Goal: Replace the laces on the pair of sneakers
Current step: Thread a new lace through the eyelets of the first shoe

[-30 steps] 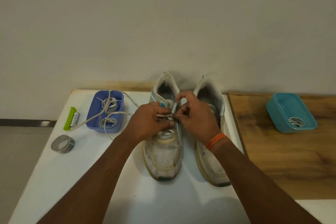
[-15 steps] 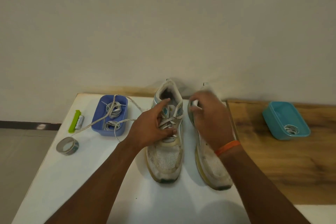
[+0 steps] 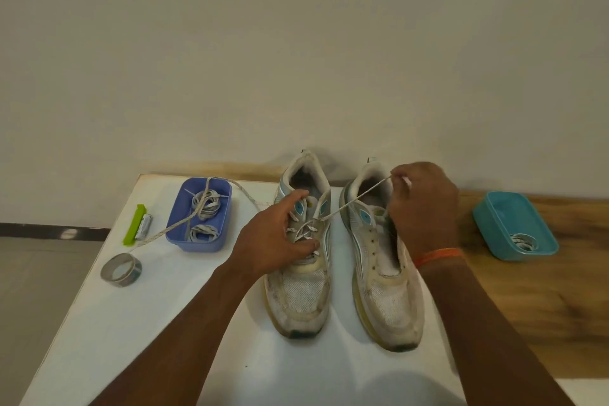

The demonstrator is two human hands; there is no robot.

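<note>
1. Two sneakers side by side on white tabletop [image 3: 164, 333], toes near.
2. Left hand [image 3: 276, 241] grips left sneaker [image 3: 303, 273] at its eyelets.
3. Right hand [image 3: 425, 204] fingers pinch lace [image 3: 349, 206] end above right sneaker [image 3: 382, 277], lace taut.

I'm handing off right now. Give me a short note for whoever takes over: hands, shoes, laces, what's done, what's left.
Left hand holds the left sneaker steady at its laced part.
Right hand pinches a lace end, drawn taut from the left sneaker's upper eyelets.
Right sneaker has bare eyelets.
Laces lie coiled in the purple tray and the teal tray.
Done: left sneaker partly laced. Left: finish it, then lace the right.
</note>
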